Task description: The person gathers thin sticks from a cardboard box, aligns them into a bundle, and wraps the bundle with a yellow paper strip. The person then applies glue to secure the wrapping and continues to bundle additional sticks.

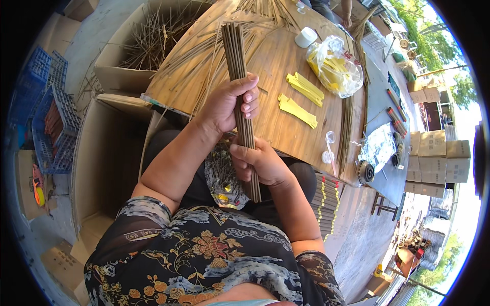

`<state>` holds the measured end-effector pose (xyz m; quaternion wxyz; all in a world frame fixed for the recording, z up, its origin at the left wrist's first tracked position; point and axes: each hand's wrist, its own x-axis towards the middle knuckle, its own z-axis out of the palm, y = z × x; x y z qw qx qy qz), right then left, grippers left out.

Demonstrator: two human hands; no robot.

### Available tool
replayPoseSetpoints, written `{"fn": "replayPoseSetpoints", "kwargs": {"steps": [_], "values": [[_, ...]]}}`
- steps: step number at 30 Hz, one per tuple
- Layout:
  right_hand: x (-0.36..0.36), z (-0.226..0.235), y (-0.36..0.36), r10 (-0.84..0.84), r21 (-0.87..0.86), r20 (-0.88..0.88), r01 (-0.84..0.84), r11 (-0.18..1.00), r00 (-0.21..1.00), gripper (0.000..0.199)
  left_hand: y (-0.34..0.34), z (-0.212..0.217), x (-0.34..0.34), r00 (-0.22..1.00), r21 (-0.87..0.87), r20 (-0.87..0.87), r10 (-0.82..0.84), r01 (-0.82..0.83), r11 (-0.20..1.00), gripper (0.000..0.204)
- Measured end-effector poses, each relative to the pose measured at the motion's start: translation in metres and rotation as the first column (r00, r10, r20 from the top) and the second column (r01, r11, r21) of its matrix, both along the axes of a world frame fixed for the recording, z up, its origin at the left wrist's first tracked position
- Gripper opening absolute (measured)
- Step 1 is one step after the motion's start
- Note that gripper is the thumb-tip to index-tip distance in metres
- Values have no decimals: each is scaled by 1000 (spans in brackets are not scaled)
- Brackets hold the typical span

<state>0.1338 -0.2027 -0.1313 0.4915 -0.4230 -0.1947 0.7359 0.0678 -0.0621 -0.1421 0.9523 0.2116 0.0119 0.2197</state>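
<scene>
A bundle of long brown incense sticks (235,51) stands nearly upright before me, its top leaning slightly left. Around its middle my left hand (224,106) is closed, the thumb laid across the front. Lower down, my right hand (264,162) also grips the bundle, fingers wrapped around it close to the bottom end. The stick ends look roughly level at the top. Two stacks of yellow paper strips (305,89) lie on the wooden table (275,56) just beyond my hands. Loose sticks (191,69) are spread over the table's left side.
A clear bag of yellow strips (334,66) and a white container (306,37) stand farther back. Banded bundles (326,204) lie at lower right. Cardboard boxes (109,153) and blue crates (56,127) are on the left. Another person's hand (346,20) shows at the far edge.
</scene>
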Motion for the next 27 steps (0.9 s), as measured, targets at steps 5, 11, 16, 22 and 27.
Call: {"fn": "replayPoseSetpoints", "kwargs": {"steps": [5, 11, 16, 22, 27], "values": [[-10, -17, 9, -209, 176, 557, 132, 976, 804, 18, -7, 9, 4, 918, 175, -296, 266, -221, 959, 14], [-7, 1, 2, -31, -23, -16, 30, 999, 999, 18, 3, 2, -2, 998, -59, -56, 9, -13, 998, 17], [-19, -19, 12, -171, 82, 723, 162, 983, 669, 15, -7, 9, 4, 854, 214, -397, 335, -269, 939, 20], [-11, 4, 4, 15, -34, 46, -14, 999, 999, 16, 6, 3, -5, 999, -46, -31, 42, -44, 998, 18], [-21, -21, 11, -257, 192, 730, 172, 966, 633, 20, -5, 9, 0, 853, 269, -367, 372, -285, 920, 17]]}}
